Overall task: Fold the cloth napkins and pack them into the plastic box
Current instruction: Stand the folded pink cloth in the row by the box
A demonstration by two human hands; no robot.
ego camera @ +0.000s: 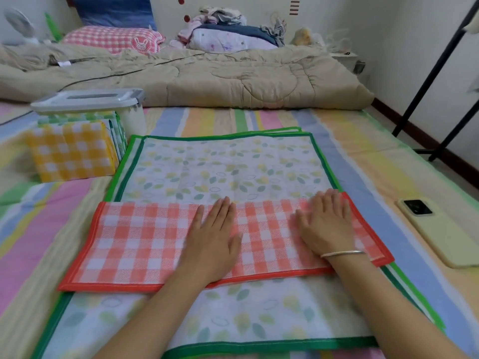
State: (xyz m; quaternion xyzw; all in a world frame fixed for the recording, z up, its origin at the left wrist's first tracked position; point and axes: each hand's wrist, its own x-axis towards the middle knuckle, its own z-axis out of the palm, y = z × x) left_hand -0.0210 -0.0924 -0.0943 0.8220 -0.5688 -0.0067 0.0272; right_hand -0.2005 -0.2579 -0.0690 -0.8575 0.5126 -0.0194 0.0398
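Head view shows the task at an early-to-middle stage. The left hand [212, 237] and the right hand [326, 224] are laid flat, fingers straight, on a red checked napkin [134, 244]; nothing is grasped by either, the cloth is only pressed down. This napkin is seen doubled into a long band, so its first fold is judged done, with further folds needed before it matches the finished pieces.

Beneath both hands, and reaching beyond the fingertips and back toward the wrists, a pile of leaf-print napkins [225, 167] with green borders is spread open on the bed [363, 156]; several edges are visible at its far corner, so several pieces are judged unfolded.

Far out to the left of the left hand, a folded yellow checked napkin [70, 151] is leaned against a few folded green-edged napkins [115, 136]. Just behind these the plastic box [134, 117] is stood, with its lid [88, 98] on. What is inside cannot be told, and the folded pieces seen are outside it, so packing is judged not yet begun.

A phone [440, 234] is lain to the right of the right hand.
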